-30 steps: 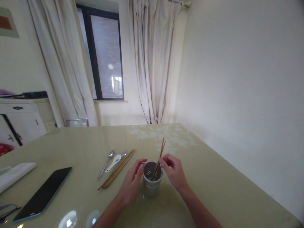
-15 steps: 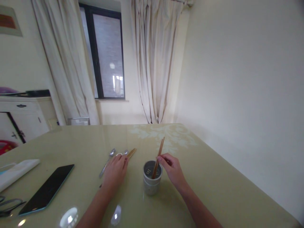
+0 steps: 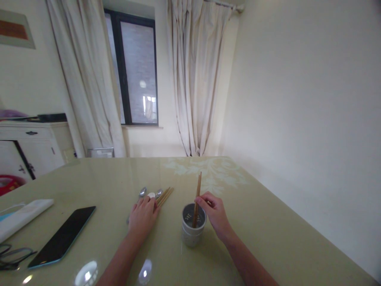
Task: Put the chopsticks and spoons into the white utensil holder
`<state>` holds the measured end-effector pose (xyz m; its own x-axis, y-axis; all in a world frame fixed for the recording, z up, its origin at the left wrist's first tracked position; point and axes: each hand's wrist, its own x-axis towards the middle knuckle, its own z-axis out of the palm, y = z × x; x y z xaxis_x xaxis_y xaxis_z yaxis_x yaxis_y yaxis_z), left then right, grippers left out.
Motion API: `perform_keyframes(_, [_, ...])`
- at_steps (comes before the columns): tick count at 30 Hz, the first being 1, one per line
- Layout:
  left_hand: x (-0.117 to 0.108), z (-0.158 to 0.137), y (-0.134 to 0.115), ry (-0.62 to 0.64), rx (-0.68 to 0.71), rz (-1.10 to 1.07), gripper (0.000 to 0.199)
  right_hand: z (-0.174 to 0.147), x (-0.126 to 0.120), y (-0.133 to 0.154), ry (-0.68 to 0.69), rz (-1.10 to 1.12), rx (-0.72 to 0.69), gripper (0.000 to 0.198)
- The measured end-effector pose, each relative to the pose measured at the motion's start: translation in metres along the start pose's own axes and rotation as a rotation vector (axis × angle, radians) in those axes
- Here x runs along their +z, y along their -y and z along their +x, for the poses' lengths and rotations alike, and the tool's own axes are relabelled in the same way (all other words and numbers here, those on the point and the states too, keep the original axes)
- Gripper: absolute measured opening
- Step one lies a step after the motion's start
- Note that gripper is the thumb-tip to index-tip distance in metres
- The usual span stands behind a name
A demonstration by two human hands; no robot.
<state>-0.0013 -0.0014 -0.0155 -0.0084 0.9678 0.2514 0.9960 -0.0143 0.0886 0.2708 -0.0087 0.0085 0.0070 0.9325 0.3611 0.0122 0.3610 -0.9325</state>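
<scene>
My right hand (image 3: 214,210) pinches a pair of brown chopsticks (image 3: 197,196) near their middle. They stand nearly upright, with their lower ends inside a grey utensil cup (image 3: 193,236) that has small holes in its bottom. To the left, my left hand (image 3: 143,214) rests low on the table with its fingers curled over several lighter chopsticks (image 3: 165,196), whose ends fan out past the thumb. Just beyond these fingers show a metal spoon (image 3: 143,192), a second spoon (image 3: 159,193) and a white rounded piece (image 3: 151,195). The palm hides the rest of them.
A dark tablet-like device (image 3: 63,237) lies on the glossy table (image 3: 268,238) at left, beside a white flat case (image 3: 25,216) and black-framed glasses (image 3: 16,254). The wall (image 3: 312,119) runs along the table's right side. Curtains (image 3: 199,79) and a window (image 3: 139,71) are behind.
The chopsticks in my right hand have tilted more upright in the cup. My left hand has shifted slightly over the spoons, and the chopsticks under it are more fanned out. The view has moved slightly.
</scene>
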Motion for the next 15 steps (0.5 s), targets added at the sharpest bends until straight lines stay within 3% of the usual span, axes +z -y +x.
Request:
perform_keyframes(8, [0.002,-0.003,-0.002,-0.017,0.003,-0.006,0.021,-0.002,0.002,-0.007,-0.015,-0.028,0.008,0.047])
perform_keyframes(12, [0.002,-0.005,-0.005,-0.051,-0.018,0.055,0.027,-0.001,0.002,-0.017,-0.068,0.024,0.136,0.056])
perform_keyframes(15, [0.004,-0.005,-0.016,-0.102,0.045,0.023,0.027,0.001,0.003,-0.026,-0.056,0.055,0.215,0.059])
